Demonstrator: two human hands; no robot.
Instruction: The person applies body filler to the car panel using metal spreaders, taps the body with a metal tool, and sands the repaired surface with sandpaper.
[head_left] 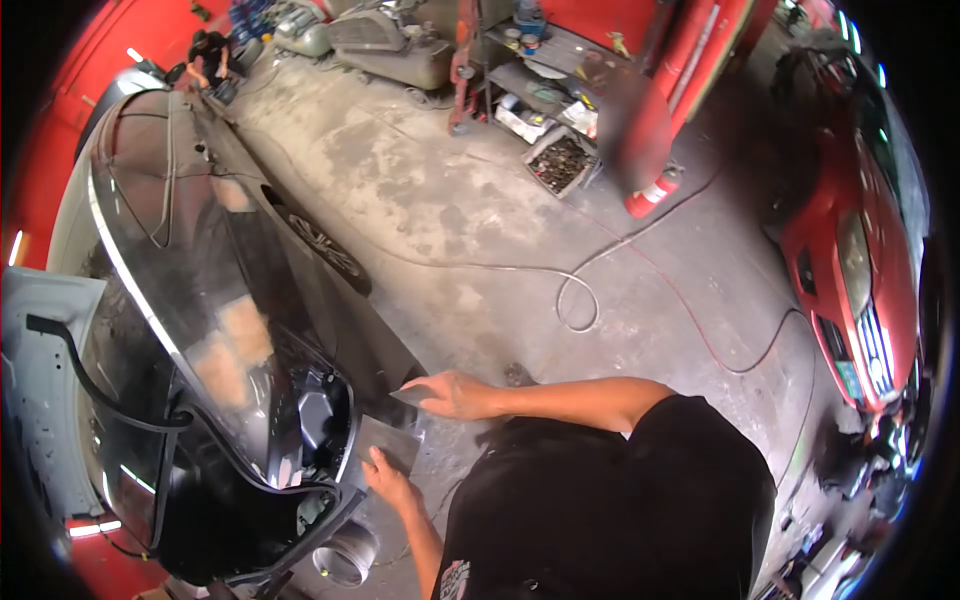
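My left hand point(391, 483) is closed on a flat, grey square plate point(392, 444), its thumb lying on top. In my right hand point(455, 396), fingers wrapped round it, is a small flat scraper point(411, 395) with a thin grey blade. The scraper is just above and beside the plate. Left of both hands stands a dark car body point(270, 400) with its rear open. Tan filler patches point(246, 332) show on its side panel. The empty-looking tail-light recess point(322, 415) lies close to the plate.
A loose black rubber seal point(90, 385) hangs at the car's opening. Below is a metal can point(346, 556). Hoses point(575, 300) loop over the concrete floor. A fire extinguisher point(655, 192), parts crate point(560, 162) and red car point(850, 270) stand farther off. Another person point(208, 62) crouches far left.
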